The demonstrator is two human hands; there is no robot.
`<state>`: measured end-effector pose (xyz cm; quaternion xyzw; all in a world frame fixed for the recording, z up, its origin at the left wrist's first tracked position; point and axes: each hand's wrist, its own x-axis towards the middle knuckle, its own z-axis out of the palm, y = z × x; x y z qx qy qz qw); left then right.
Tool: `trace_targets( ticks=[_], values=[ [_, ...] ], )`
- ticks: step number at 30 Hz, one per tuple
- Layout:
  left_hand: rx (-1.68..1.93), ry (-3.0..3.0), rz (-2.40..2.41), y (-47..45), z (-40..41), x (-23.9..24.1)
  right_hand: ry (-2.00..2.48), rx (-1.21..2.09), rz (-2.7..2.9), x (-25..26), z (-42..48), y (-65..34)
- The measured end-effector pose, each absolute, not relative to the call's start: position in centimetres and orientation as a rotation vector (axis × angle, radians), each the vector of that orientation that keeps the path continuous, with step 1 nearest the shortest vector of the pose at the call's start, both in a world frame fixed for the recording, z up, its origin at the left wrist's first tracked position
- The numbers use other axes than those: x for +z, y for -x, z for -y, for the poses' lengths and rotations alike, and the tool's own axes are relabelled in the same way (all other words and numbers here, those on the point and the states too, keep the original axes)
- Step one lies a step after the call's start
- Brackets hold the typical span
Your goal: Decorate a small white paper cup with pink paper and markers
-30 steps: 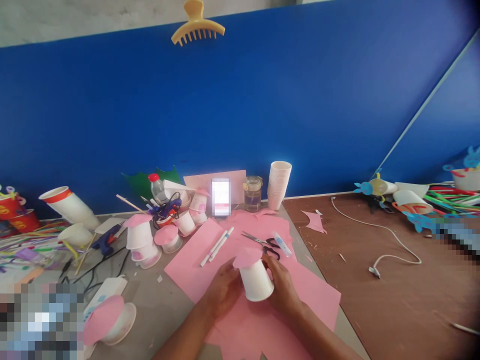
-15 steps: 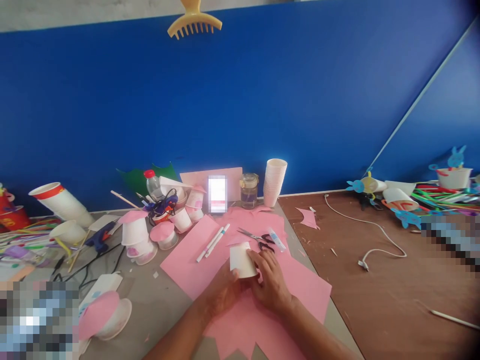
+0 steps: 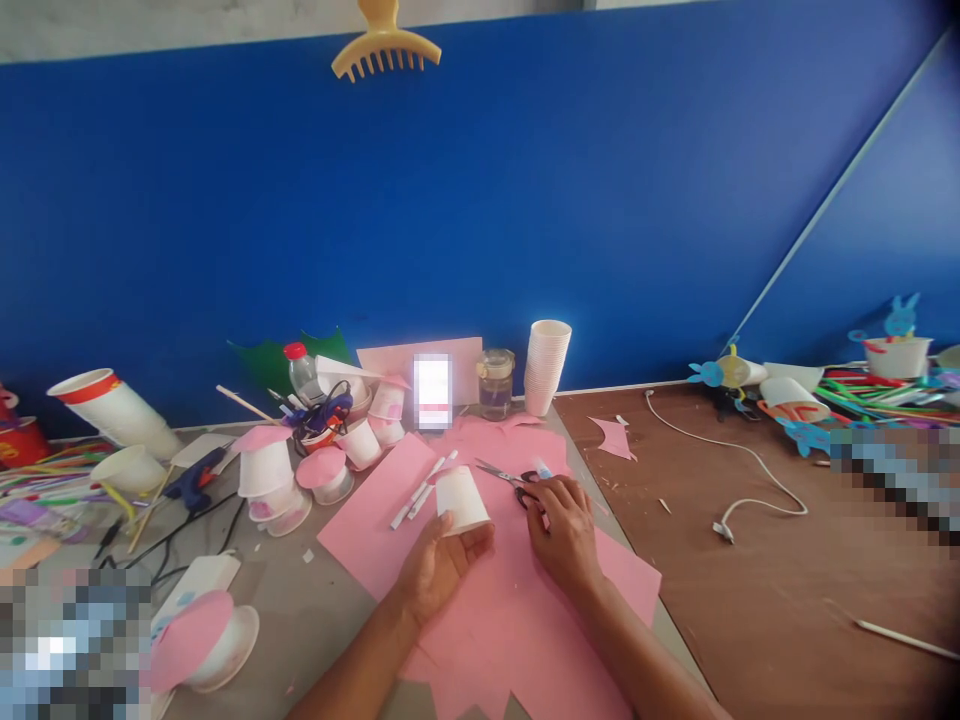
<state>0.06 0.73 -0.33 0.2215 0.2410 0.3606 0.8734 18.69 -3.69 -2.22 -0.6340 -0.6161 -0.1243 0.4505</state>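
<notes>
A white paper cup (image 3: 460, 497) rests in my left hand (image 3: 441, 568), upside down and slightly tilted, with my thumb on its near side and fingers under its rim. My right hand (image 3: 564, 530) lies over the black handles of the scissors (image 3: 506, 475), fingers curled onto them; the blades point left, flat on the pink paper (image 3: 517, 610). Behind my right fingers a small clear tube (image 3: 543, 467) is partly covered. White pens (image 3: 420, 495) lie just left of the cup.
A tall stack of paper cups (image 3: 547, 368), a lidded glass jar (image 3: 496, 385) and a lit phone (image 3: 433, 392) stand at the back. Left are pink-topped cups (image 3: 264, 465) and a blue glue gun (image 3: 196, 480). A white cable (image 3: 765, 470) lies on the brown table.
My right hand has left the cup and moved right onto the scissors' handles. The cup, now only in my left hand, has shifted a little left and shows more of its side.
</notes>
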Motion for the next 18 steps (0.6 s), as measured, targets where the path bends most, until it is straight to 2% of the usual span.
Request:
trace_targets(
  ticks=[18],
  values=[
    [0.638, -0.907, -0.39, -0.5, 1.0, 0.3, 1.747, -0.378, 1.661, -4.1, 3.7, -18.3]
  ],
)
